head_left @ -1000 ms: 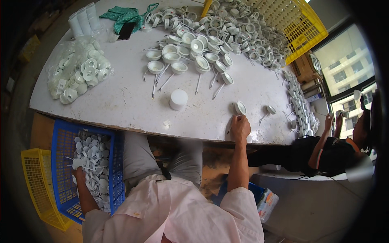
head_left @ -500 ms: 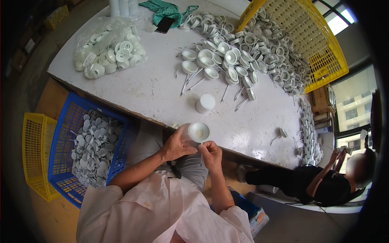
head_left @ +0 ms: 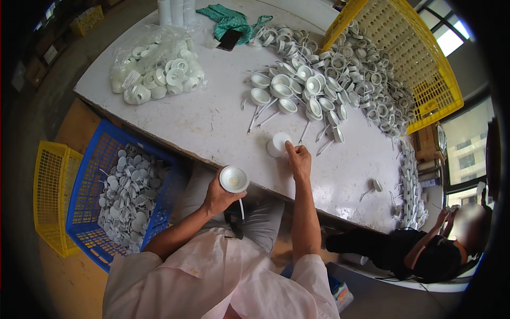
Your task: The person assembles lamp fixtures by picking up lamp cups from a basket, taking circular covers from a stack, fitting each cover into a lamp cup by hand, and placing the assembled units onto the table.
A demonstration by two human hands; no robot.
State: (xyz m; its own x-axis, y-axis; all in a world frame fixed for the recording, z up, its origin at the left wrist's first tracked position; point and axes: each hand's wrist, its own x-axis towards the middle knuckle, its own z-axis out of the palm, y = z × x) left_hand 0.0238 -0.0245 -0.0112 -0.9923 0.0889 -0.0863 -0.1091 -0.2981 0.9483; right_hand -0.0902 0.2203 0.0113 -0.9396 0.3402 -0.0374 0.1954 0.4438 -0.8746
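A white cup-shaped downlight [head_left: 234,179] rests in my left hand [head_left: 217,194], whose fingers wrap round its side. Its open face points up and shows a yellowish dotted LED patch at the bottom. A white cable hangs from it over my lap. On the table ahead stands a short white cylinder [head_left: 277,144], perhaps a stack of round discs. My right hand [head_left: 300,161] pinches the right edge of its top; whether one disc is lifted there I cannot tell. Beyond lie several similar downlights [head_left: 284,87] with their cables.
A clear bag [head_left: 159,72] of white rings lies far left; a green cloth [head_left: 226,21] and dark phone [head_left: 229,40] lie behind. A tipped yellow crate [head_left: 433,101] spills white fittings at right. Lower left, a blue crate [head_left: 85,212] holds white discs. Another person [head_left: 425,250] works at right.
My right hand has left the downlight and reached forward to the white cylinder. My left hand has moved slightly left and now holds the downlight alone. The whole view has shifted a little.
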